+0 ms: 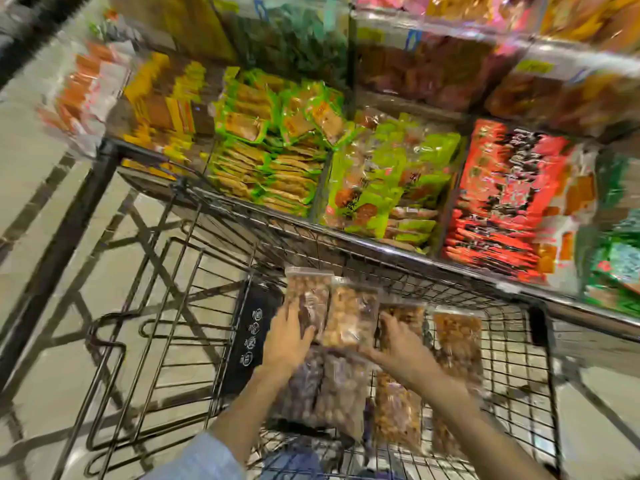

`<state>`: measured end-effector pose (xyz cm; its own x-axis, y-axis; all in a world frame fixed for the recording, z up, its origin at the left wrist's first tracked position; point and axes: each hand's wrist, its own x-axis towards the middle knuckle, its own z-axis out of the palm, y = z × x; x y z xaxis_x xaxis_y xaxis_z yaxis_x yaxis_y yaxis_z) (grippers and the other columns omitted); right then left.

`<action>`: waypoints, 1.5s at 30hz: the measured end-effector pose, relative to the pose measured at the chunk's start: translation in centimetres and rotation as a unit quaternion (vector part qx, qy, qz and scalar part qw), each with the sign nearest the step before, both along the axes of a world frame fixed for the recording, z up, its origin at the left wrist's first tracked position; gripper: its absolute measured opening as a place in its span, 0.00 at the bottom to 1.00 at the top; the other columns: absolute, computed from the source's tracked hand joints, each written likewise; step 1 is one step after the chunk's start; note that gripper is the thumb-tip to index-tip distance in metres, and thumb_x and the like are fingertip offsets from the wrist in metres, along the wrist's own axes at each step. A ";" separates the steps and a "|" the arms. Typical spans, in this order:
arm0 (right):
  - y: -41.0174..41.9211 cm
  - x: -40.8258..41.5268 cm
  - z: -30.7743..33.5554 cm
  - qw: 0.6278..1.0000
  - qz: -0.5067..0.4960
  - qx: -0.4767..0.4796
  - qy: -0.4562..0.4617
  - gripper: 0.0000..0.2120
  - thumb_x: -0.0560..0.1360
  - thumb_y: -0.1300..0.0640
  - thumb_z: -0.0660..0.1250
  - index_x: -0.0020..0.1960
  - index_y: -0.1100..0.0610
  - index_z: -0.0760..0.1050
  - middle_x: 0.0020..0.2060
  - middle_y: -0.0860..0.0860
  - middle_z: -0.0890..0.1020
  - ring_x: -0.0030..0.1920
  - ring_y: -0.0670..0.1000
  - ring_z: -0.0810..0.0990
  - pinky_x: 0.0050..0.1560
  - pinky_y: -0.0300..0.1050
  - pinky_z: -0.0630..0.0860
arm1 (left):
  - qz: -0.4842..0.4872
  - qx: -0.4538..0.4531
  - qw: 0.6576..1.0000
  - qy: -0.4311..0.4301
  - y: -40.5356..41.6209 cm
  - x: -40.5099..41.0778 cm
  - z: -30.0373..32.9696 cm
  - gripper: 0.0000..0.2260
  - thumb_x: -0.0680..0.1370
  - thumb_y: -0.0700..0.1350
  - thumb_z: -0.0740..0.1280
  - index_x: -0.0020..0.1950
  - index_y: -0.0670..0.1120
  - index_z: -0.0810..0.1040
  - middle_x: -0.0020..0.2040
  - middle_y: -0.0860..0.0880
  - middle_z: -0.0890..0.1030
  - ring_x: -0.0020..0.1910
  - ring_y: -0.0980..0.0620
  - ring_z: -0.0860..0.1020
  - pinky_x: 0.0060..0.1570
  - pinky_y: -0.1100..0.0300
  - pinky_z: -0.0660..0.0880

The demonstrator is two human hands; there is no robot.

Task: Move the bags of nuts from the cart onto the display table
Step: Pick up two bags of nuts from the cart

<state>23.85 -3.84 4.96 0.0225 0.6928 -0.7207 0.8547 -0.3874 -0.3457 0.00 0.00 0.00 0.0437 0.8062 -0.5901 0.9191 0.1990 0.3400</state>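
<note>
Wire cart point(512, 341) beside snack display, left hand point(289, 336) and right hand point(398, 344) gripping upright nut bags point(332, 306) between them

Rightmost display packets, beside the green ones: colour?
Red packets with black lettering, in the blurred head view.

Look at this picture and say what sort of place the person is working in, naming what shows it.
Most likely a grocery shop or supermarket. A wire cart holds clear bags of nuts, which both hands are lifting, and beside it a display table is divided into sections packed with green, yellow and red snack packets.
</note>
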 end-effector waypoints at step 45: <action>5.0 -4.3 -13.6 0.936 -0.346 -0.055 0.034 0.28 0.72 0.35 0.76 0.33 0.58 0.73 0.34 0.54 0.80 0.38 0.56 0.80 0.39 0.46 0.73 | 0.290 -0.121 0.920 -0.236 1.3 -4.1 -5.3 0.27 0.73 0.44 0.81 0.68 0.54 0.74 0.57 0.56 0.83 0.56 0.58 0.81 0.55 0.57 0.76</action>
